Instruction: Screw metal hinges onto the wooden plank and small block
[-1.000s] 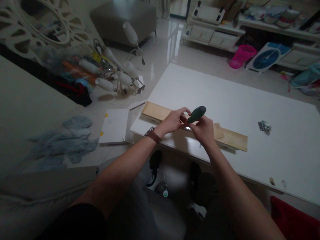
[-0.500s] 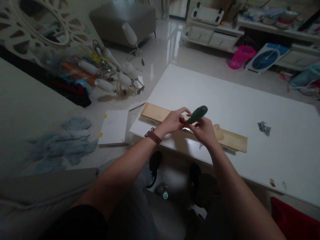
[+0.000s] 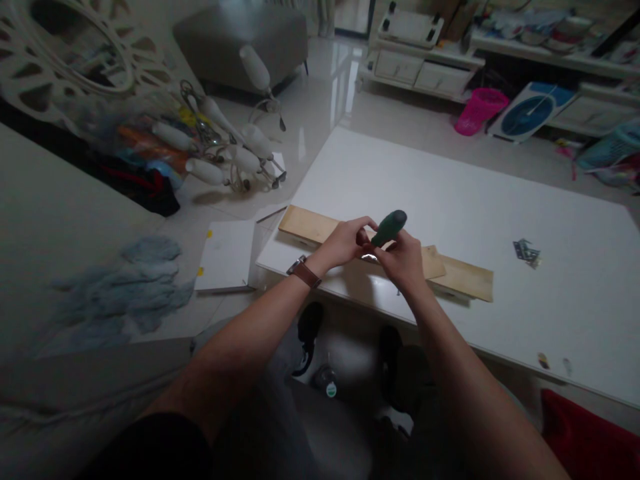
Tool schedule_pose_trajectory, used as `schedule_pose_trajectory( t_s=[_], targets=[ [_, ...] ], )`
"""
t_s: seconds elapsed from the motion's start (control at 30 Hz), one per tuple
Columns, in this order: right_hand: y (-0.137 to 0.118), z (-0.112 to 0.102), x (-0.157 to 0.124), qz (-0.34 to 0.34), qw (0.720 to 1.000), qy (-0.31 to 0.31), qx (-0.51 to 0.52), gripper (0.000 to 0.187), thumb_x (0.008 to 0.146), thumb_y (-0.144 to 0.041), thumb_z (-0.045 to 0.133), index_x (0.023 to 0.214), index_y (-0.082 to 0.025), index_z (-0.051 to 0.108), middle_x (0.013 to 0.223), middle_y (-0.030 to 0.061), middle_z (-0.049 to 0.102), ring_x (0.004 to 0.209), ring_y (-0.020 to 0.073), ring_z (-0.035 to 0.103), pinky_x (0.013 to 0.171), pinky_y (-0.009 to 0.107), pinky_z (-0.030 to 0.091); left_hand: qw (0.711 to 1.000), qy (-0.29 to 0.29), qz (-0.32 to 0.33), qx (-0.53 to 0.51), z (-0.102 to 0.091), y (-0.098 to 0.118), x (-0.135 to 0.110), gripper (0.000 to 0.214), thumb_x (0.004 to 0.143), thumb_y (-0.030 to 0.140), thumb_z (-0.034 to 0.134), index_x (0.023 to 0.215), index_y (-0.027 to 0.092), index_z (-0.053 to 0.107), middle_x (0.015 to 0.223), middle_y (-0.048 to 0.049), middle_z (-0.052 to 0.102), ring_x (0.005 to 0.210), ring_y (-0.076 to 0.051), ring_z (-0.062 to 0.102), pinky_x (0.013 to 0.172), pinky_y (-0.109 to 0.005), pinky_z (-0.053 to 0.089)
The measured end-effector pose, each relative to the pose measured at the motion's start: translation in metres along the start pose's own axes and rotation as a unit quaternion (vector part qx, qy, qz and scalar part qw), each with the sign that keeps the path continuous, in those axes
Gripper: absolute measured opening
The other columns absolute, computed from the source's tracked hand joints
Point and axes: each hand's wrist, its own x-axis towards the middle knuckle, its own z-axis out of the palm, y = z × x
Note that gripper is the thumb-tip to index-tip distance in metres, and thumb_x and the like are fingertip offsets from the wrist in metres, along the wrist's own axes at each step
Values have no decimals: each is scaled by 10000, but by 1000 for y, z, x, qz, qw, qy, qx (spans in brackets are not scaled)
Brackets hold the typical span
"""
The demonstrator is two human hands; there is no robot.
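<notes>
A screwdriver with a green handle and dark end (image 3: pixel 390 227) leans up and to the right between my hands. My right hand (image 3: pixel 406 259) has its fingers closed around the lower part of the handle. My left hand (image 3: pixel 347 240), with a brown-strapped watch at the wrist, is curled close against the screwdriver; what its fingertips pinch is hidden. Beneath both hands lies a long wooden strip (image 3: pixel 310 224) along the near edge of a white panel (image 3: pixel 425 180). Something shiny (image 3: pixel 370 256) shows under the fingers. The screwdriver's tip is out of sight.
Small metal hardware (image 3: pixel 527 252) lies on the panel at the right, and a small wooden piece (image 3: pixel 433 262) on the strip. A smaller white board (image 3: pixel 225 257), crumpled cloth (image 3: pixel 150 280) and a lamp with several white shades (image 3: pixel 245 160) are on the floor at left.
The screwdriver's handle has shifted slightly left and tilts a little differently. Both hands keep nearly the same place and grip; the whole view has moved slightly.
</notes>
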Motion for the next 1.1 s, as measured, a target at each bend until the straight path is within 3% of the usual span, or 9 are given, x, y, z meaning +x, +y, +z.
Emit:
schedule_pose_trajectory(
  t_s=[0.2,0.33,0.5,0.6,0.73,0.87,1.1],
  targets=[
    [5,-8,5,-12,996,-68,51,353,826,-406,799,1122,-214,791,884,58,798,716,194,696,602,311,521,999,-4,-20,-43,-2,-1,0,417,772,103,820,1137,196,642,709,50,689,674,-131,671,652,-232,472],
    [10,-8,4,-17,999,-33,32,355,821,-394,811,1128,-217,788,879,59,803,696,197,692,607,321,512,998,-13,-13,-54,0,-3,0,456,784,94,821,1186,193,630,732,39,720,689,-131,689,669,-236,503],
    [6,2,0,0,1000,14,-19,344,780,-477,849,990,-214,774,739,31,744,544,165,568,553,328,439,999,4,12,-38,1,-3,-3,415,775,80,803,1151,178,660,825,-2,754,744,-132,705,699,-242,534],
    [4,5,-1,3,1000,18,-25,345,784,-506,836,946,-210,771,738,39,740,567,179,589,576,339,454,1000,8,13,-18,0,-2,-4,364,769,69,781,1100,179,677,797,10,731,728,-125,681,680,-234,512],
    [4,0,1,8,1000,-20,-4,396,781,-519,832,1018,-205,791,786,51,773,583,177,600,581,335,474,1000,3,12,-13,-2,0,-3,380,754,60,779,1094,186,666,709,50,679,670,-117,643,642,-226,464],
    [5,-9,5,2,997,-70,33,436,810,-527,809,1104,-205,817,1002,96,828,644,180,642,597,338,512,1000,-10,3,-29,-2,-1,-1,415,754,59,779,1120,198,641,694,62,669,656,-117,642,623,-224,442],
    [3,-3,3,-3,1000,-1,-7,382,787,-507,824,1023,-208,805,792,52,784,586,175,600,581,328,484,999,-13,15,-37,1,-5,1,469,751,80,809,1175,192,641,801,27,719,726,-124,677,684,-237,504]
  ],
)
